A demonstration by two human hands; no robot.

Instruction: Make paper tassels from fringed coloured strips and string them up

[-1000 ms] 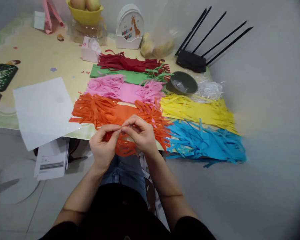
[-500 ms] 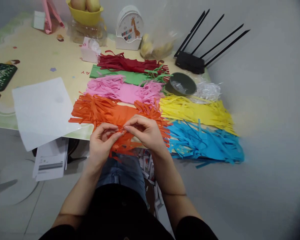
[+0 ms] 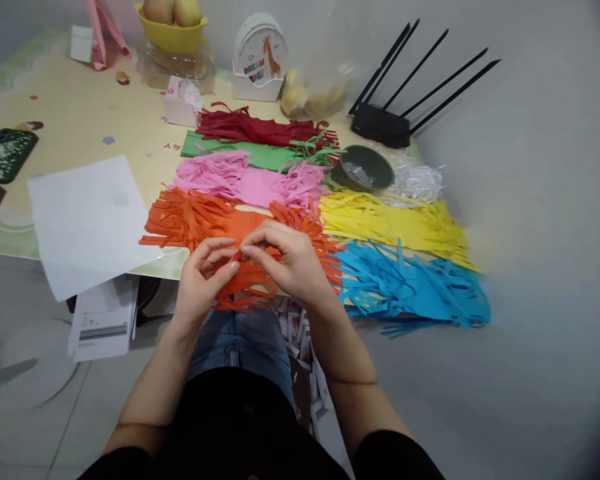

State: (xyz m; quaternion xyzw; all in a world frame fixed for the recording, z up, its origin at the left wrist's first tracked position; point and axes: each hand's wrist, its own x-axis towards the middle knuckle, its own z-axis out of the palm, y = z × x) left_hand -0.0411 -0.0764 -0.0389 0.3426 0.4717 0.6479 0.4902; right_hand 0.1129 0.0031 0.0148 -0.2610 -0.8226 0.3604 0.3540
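Observation:
Close to the table's front edge, my left hand [image 3: 200, 283] and my right hand [image 3: 290, 263] meet over an orange fringed paper tassel [image 3: 245, 293]. My right thumb and index finger pinch its narrow twisted top. Curled around the same spot are my left fingers, with the thumb against the paper. Loose orange strips hang below the hands, over the table edge. Just behind lies a stack of orange fringed paper [image 3: 180, 217], its plain middle partly covered by my right hand. Blue fringed paper [image 3: 415, 280] is to the right.
Yellow [image 3: 390, 220], pink [image 3: 260, 185], green [image 3: 265, 155] and red fringed papers [image 3: 265, 128] lie farther back. A dark bowl [image 3: 380, 177] stands beside a clear plastic bundle [image 3: 420, 181]. A black router [image 3: 380, 125] is behind. White paper [image 3: 85, 220] overhangs the front edge at left.
My right hand has shifted slightly left and up, and my left fingers have opened a little. The orange strips below have swung and spread. The view has moved slightly.

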